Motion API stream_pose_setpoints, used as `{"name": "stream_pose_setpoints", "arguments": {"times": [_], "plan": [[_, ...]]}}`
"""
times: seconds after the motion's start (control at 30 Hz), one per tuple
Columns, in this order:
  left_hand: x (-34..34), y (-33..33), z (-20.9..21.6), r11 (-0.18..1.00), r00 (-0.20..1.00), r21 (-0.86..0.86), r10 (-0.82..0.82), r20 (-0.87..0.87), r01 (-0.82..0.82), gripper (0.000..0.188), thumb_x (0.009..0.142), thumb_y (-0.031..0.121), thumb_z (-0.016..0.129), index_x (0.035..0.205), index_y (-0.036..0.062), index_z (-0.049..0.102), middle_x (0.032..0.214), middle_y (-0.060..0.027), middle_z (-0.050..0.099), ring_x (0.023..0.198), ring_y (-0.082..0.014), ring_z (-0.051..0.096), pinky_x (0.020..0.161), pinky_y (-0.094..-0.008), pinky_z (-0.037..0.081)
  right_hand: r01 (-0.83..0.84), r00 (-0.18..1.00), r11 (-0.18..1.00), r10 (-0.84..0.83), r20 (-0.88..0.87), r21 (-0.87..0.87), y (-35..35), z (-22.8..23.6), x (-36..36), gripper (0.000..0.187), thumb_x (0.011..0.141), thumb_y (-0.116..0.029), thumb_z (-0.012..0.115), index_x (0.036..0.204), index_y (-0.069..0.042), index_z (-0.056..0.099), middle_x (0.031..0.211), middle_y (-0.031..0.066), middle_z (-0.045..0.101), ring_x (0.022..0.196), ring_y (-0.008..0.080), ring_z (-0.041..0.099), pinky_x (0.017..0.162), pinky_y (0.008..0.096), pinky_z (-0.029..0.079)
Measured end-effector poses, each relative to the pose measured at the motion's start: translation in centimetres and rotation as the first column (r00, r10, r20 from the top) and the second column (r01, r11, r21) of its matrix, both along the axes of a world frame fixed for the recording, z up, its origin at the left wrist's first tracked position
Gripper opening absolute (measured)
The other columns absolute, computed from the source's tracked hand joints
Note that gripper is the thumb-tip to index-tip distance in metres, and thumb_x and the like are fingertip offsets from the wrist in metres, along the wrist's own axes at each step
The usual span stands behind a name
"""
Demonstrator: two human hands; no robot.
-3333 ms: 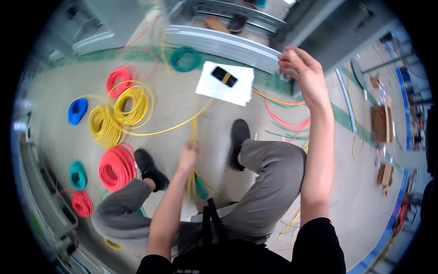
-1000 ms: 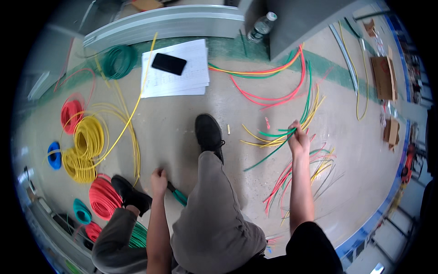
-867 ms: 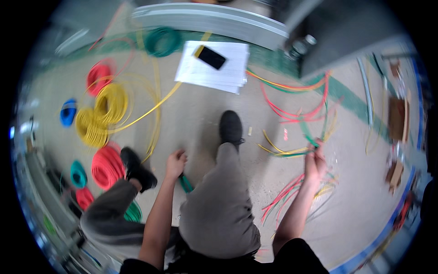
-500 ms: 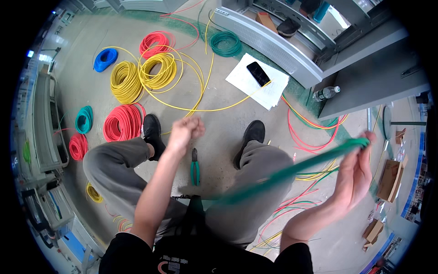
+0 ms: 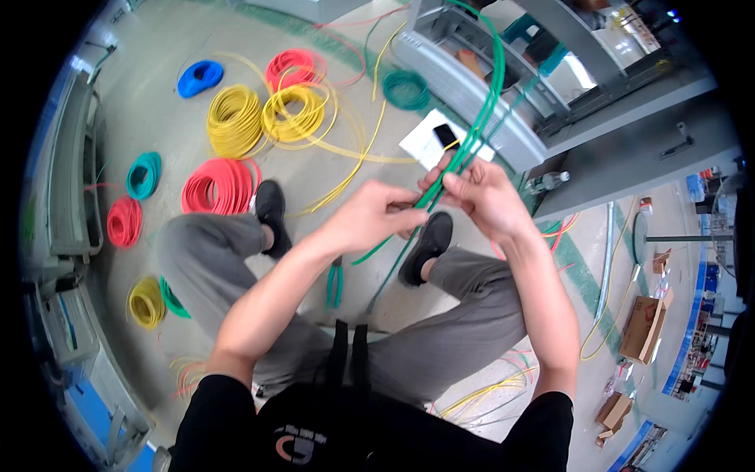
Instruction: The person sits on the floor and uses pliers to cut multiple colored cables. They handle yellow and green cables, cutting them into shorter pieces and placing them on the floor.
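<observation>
A bundle of green wires (image 5: 493,94) runs between my two hands, rising in an arc toward the far right. My left hand (image 5: 376,211) pinches the wires near their lower end, where loose ends hang toward the floor. Just beyond it, my right hand (image 5: 486,197) is closed around the same bundle. Pliers with green handles (image 5: 336,285) lie on the floor between my feet, their head partly hidden by my left forearm. Behind the bundle, white paper sheets (image 5: 422,141) and a black phone (image 5: 446,137) are partly covered.
Yellow coils (image 5: 234,122), red coils (image 5: 216,187), a blue coil (image 5: 200,79) and a teal coil (image 5: 143,175) lie on the floor at left. A grey metal cabinet (image 5: 629,153) stands far right, with a clear bottle (image 5: 548,182) beside it. Cardboard boxes (image 5: 643,329) lie at right.
My left hand has moved right and taken hold of the green wires. The right hand has come in toward the middle, and the bundle now arcs up and away. The view has shifted.
</observation>
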State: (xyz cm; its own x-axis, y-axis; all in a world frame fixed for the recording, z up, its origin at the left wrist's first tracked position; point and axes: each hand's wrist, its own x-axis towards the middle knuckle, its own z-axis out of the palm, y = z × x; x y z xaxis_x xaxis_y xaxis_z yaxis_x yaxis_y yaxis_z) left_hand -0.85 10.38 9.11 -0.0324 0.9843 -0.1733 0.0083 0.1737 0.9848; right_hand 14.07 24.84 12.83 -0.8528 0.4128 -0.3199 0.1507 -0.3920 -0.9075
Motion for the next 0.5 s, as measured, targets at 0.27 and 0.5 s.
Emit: {"name": "stream_pose_setpoints", "arguments": {"times": [0.27,0.5], "plan": [[-0.6,-0.2,-3.5,0.985,0.912,-0.152,0.140,0.386,-0.087,0.020,0.091,0.010,0.058,0.096,-0.0090,0.062,0.085,-0.0168,0.066,0.078,-0.0240,0.068,0.070,-0.0346,0.057,-0.135,0.979,0.991,0.136,0.152,-0.019,1.7,-4.7,-4.4,0.025,0.095,-0.008,0.050,0.115,0.007,0.052,0.103,0.0148,0.063,0.097,0.0219,0.063,0.090,0.0332,0.051],[-0.8,0.0,-2.9,0.974,0.856,-0.121,0.227,0.465,-0.193,0.024,0.095,0.009,0.051,0.108,-0.0100,0.057,0.096,-0.0199,0.064,0.086,-0.0272,0.067,0.078,-0.0378,0.057,0.059,0.998,0.980,-0.057,0.017,-0.188,0.7,-5.8,-6.1,0.028,0.099,-0.009,0.041,0.117,0.011,0.049,0.117,0.0195,0.056,0.108,0.0252,0.057,0.096,0.0348,0.048]]}}
